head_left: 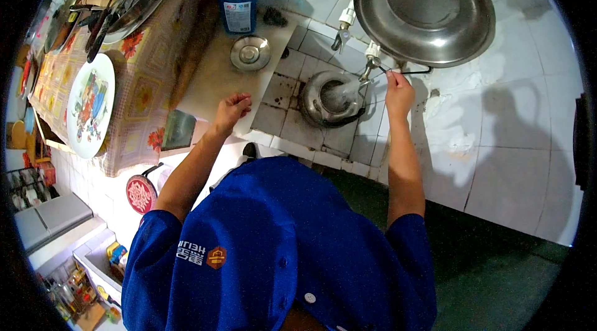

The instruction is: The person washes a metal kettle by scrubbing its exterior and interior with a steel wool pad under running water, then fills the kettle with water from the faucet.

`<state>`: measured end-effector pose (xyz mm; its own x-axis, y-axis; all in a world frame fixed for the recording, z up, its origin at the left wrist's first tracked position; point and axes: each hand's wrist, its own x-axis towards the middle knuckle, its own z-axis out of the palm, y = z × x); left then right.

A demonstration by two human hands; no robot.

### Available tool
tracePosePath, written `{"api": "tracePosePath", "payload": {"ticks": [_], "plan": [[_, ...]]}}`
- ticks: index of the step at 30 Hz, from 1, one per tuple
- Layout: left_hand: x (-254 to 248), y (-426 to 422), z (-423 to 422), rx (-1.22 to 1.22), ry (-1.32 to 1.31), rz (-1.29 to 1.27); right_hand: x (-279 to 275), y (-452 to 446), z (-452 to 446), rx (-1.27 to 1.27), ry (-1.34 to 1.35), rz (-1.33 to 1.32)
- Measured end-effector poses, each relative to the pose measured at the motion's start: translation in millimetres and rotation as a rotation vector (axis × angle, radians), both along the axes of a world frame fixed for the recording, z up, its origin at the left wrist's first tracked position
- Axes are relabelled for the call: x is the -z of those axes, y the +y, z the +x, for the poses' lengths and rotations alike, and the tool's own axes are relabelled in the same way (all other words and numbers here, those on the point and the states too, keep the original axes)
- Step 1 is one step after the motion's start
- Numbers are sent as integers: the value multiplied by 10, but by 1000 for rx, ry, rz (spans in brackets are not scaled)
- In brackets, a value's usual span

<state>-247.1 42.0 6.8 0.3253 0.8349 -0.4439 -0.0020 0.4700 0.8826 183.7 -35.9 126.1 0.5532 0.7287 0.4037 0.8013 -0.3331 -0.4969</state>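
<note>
A metal kettle (311, 107) stands in the tiled sink (273, 116), its top uncovered and its dark handle lying to the lower right. Water runs from the tap (372, 56) into its opening. At the tap, my right hand (400, 96) is closed, the fingertips pinching what looks like its thin lever. My left hand (233, 113) hovers over the counter's edge, fingers curled together, with nothing visible in them. The round metal kettle lid (250, 53) lies on the counter (208, 82), beyond my left hand.
A blue pump bottle (238, 7) stands behind the lid. A second tap (342, 29) and a large metal pan (429, 7) are at the wall. To the left, a patterned cloth (140, 82) carries a floral plate (91, 106) and a basin of utensils (134, 10).
</note>
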Motion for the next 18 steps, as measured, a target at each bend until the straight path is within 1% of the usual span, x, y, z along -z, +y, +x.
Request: {"api": "tracePosePath", "payload": {"ticks": [4,6,7,8,9,10,11,12,13,14,16,18], "plan": [[15,-54,4,-6,2,-22,72,-45,-58,24,71,23],[27,-69,20,26,54,2,309,-129,-98,157,362,14],[25,-81,21,22,54,-1,622,-202,-49,172,382,-52],[21,-98,11,20,52,-18,1063,-286,25,185,403,-119],[13,-123,3,16,51,-36,1434,-371,62,196,485,-256],[-15,-154,-8,7,57,-39,1629,-436,-65,242,407,-331],[-70,-180,-26,16,69,-32,1698,-456,-151,286,884,-331],[-125,-199,-42,25,85,-23,1798,-482,-222,431,1303,-344],[-177,-221,-51,16,100,-21,1942,-444,-261,420,1316,-352],[-224,-251,-60,-8,110,-22,2202,-434,-279,524,1304,-297],[-315,-317,-53,-27,136,-30,2056,-365,-474,735,1312,-173],[-400,-351,-46,-40,190,-34,2125,-389,-471,704,1346,-177]]}}
